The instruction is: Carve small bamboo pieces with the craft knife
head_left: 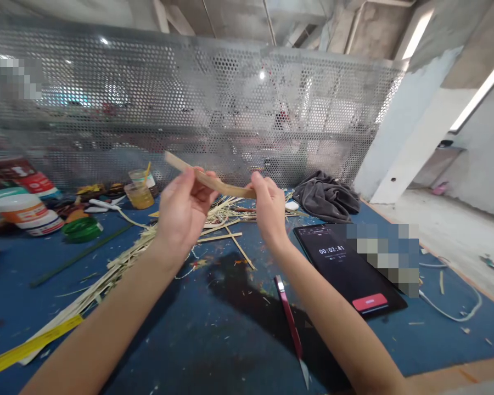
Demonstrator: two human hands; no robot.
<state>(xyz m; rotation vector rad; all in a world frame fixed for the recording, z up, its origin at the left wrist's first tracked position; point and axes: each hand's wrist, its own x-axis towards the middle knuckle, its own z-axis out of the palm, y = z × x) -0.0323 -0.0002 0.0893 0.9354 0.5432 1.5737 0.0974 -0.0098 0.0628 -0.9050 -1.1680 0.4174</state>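
Note:
Both hands hold a flat, pale strip that looks like bamboo (226, 188) above the blue table, and it bows slightly between them. My left hand (184, 211) pinches it along its left part, with one end sticking out up and to the left. At the strip's right end, my right hand (269, 206) is closed on it, thumb on top. Beneath and beyond the hands lies a heap of thin pale strips (127, 252). A craft knife with a red handle (290, 318) rests on the table near my right forearm, blade toward me.
A tablet showing a timer (341, 269) lies at right, a dark cloth (327, 195) behind it. White tubs (27, 211), a green lid (82, 229) and a jar (140, 196) stand at left. A yellow tape measure (33, 344) lies front left; a perforated metal panel (197, 104) closes the back.

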